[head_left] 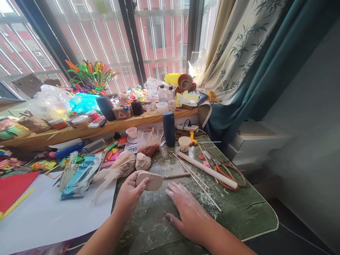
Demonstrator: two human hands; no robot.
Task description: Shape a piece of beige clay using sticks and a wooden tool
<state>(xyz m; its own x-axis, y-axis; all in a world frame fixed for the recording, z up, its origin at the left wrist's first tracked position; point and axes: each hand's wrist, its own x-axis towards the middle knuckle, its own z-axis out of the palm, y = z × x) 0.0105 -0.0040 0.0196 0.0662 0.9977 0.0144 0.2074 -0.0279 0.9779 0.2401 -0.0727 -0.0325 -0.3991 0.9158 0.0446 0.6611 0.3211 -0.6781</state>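
A flat, rounded slab of pale clay (152, 182) is pinched between the thumb and fingers of my left hand (130, 191), raised a little above the table. Dusted with white powder, my right hand (183, 207) lies palm down on the green tabletop (247, 209), fingers stretched and nothing in it. Just beyond both hands is a thin brownish stick (176, 175), partly hidden behind the slab. A lump of pale clay (142, 162) sits behind my left hand, against a crumpled plastic bag (120, 163).
To the right lie a wooden rolling pin (208, 170), thin wooden sticks (198, 180) and orange-handled scissors (225, 179). Behind them stand a paper cup (184, 143), a dark blue cylinder (169, 129) and a yellow glue gun (193, 139). White paper (87, 216) covers the left side.
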